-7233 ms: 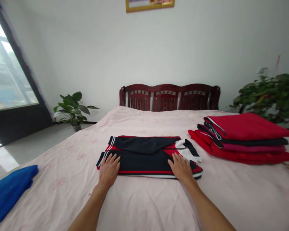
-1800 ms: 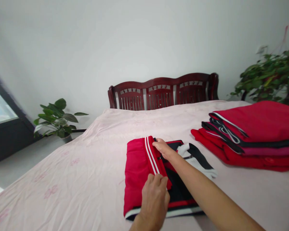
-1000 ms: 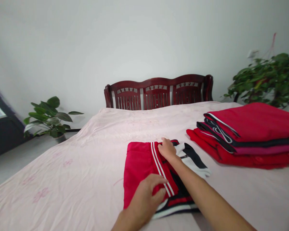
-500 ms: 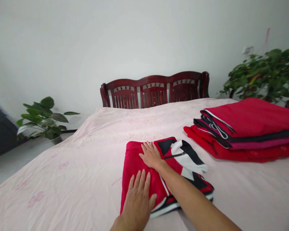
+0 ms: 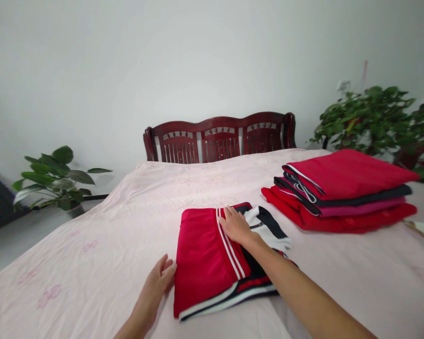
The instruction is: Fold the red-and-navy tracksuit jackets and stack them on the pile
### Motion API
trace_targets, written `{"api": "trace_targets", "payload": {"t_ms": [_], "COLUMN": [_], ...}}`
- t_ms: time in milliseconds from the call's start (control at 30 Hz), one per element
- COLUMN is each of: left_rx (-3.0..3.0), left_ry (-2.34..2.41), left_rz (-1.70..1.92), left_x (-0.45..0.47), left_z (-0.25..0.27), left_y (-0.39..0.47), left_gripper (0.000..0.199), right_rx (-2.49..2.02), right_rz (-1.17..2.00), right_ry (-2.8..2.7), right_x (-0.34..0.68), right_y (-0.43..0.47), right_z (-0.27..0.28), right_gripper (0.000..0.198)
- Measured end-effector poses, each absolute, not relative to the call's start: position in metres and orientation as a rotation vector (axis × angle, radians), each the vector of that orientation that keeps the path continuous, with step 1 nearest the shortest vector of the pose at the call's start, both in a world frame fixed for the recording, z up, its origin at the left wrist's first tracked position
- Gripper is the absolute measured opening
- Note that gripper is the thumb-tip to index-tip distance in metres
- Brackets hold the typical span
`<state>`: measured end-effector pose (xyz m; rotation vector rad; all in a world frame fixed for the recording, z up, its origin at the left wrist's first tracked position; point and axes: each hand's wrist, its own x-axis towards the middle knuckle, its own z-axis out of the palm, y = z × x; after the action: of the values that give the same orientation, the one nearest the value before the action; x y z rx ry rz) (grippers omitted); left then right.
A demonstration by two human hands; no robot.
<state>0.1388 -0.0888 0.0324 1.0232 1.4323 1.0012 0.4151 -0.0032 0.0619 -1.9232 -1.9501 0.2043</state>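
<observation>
A red jacket point(image 5: 205, 254) with navy and white panels and white stripes lies partly folded on the bed. My right hand point(image 5: 236, 225) rests flat on its upper part, beside the two white stripes, fingers stretched out. At the jacket's left edge is my left hand point(image 5: 159, 278), its fingers loosely bent and the thumb close to or touching the red cloth. It does not appear to grip anything. A white and navy sleeve point(image 5: 270, 230) shows beyond my right wrist.
A stack of folded red, navy and magenta clothes point(image 5: 346, 179) lies to the right on the pink bedsheet point(image 5: 102, 263). A dark wooden bench back point(image 5: 219, 139) stands behind the bed. Leafy plants flank it, one at left point(image 5: 56, 176) and more at right point(image 5: 371, 117).
My left hand has left the top of the red cloth and moved left to the jacket's edge. My right hand has shifted right, uncovering the white stripes. The view has turned slightly right.
</observation>
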Motion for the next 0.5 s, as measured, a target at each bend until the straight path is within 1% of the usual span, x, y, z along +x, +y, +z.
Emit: {"api": "trace_targets", "payload": {"t_ms": [33,100,167,267,333,400,500], "left_rx": [0.941,0.869,0.827,0.722,0.692,0.736,0.853], "left_ry": [1.366,1.200,1.065,1.021,1.032,1.037,1.052], "left_rz": [0.970,0.911,0.872,0.858,0.862,0.880,0.890], "left_x": [0.146,0.162,0.176,0.184,0.180,0.171,0.156], "left_z": [0.040,0.049,0.050,0.047,0.054,0.073,0.117], "left_y": [-0.087,-0.085,-0.084,-0.084,-0.082,-0.080,-0.077], "left_gripper": [0.065,0.057,0.051,0.055,0.058,0.059,0.052], "right_rx": [-1.881,-1.796,-1.772,-1.845,-1.874,-1.828,-1.611], "right_rz": [0.176,0.156,0.200,0.313,0.380,0.480,0.735], "right_ry": [-1.957,-1.985,-2.009,-1.998,-1.951,-1.900,-1.777], "right_x": [0.409,0.394,0.380,0.366,0.361,0.355,0.336], "right_y": [-0.009,-0.021,-0.031,-0.040,-0.041,-0.040,-0.037], "right_z": [0.065,0.066,0.059,0.047,0.045,0.049,0.054], "right_gripper": [0.057,0.061,0.065,0.067,0.067,0.068,0.068]}}
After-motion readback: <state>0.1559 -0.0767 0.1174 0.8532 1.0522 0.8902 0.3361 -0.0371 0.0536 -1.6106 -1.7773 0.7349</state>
